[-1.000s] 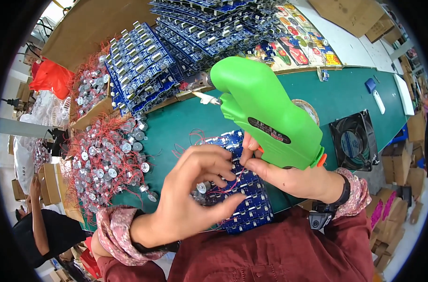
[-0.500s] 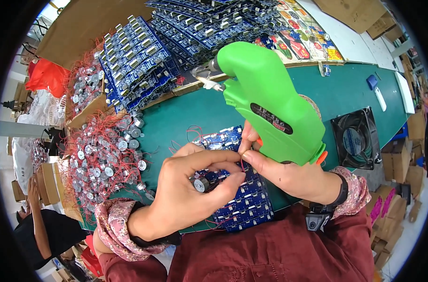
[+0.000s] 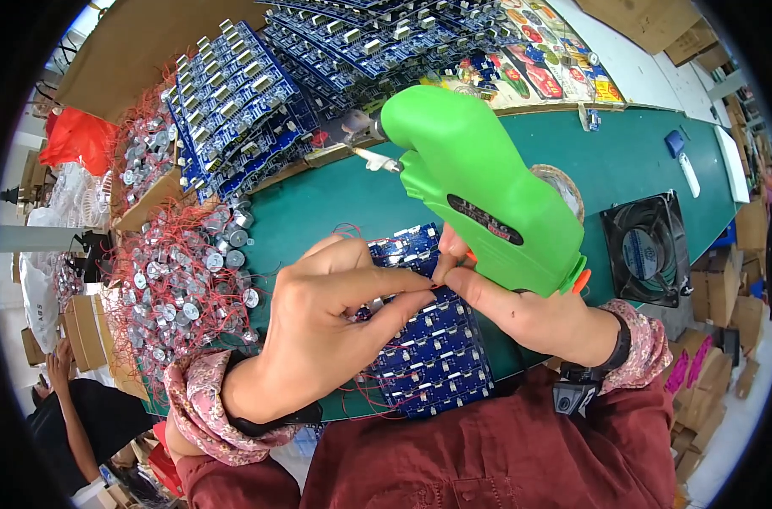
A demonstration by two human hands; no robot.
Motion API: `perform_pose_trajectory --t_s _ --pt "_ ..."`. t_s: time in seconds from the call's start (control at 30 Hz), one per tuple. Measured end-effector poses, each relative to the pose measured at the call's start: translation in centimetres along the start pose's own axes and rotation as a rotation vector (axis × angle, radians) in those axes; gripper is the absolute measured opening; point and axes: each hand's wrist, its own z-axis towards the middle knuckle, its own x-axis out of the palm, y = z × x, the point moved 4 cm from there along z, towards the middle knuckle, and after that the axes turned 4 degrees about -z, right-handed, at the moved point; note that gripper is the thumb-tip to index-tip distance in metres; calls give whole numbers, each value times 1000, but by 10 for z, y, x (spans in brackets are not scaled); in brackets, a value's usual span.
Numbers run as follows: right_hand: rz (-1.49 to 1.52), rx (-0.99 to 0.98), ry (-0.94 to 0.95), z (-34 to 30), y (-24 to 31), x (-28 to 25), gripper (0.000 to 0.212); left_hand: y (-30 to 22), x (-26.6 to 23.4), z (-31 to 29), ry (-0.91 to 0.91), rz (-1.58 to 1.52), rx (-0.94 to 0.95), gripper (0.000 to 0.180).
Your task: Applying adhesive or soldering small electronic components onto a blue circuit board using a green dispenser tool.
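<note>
- While the left hand (image 3: 331,314) hovers over the blue circuit board (image 3: 437,360), its thumb and forefinger tips press together, seemingly on a thin red wire (image 3: 438,288), though that is too small to be sure.
- Curled round the handle of the green soldering gun (image 3: 488,170), the right hand (image 3: 522,321) also draws its thumb and forefinger tips close beside the left fingertips; I cannot tell what they pinch.
- The gun is raised above the board, its tip (image 3: 376,159) pointing left, clear of it. Its plastic body looks stiff and bulky but fairly light; the handle is the place to hold, as the tip may be hot.
- The board lies on the green counter (image 3: 318,208). Likely stiff yet fragile, it is best taken by its edges.
- The wire should be light, limp and easily snapped; a gentle pinch near its end seems best.
- Small silver parts (image 3: 191,288) with red leads heap at left.
</note>
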Motion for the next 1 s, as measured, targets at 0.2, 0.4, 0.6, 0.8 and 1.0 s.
perform_pose_trajectory --t_s 0.2,0.4,0.6,0.8,1.0 --pt "311 37 -125 -14 -12 -7 29 10 3 9 80 275 -41 12" --pt "291 16 -41 -36 -11 -30 37 19 6 10 146 389 -11 12" --pt "342 155 19 -61 -16 -30 46 13 7 18 239 492 18 12" --pt "102 117 -104 -75 -20 -22 15 14 7 26 369 541 64 12" --pt "-75 64 -71 -82 -24 -18 20 17 3 28 434 488 36 10"
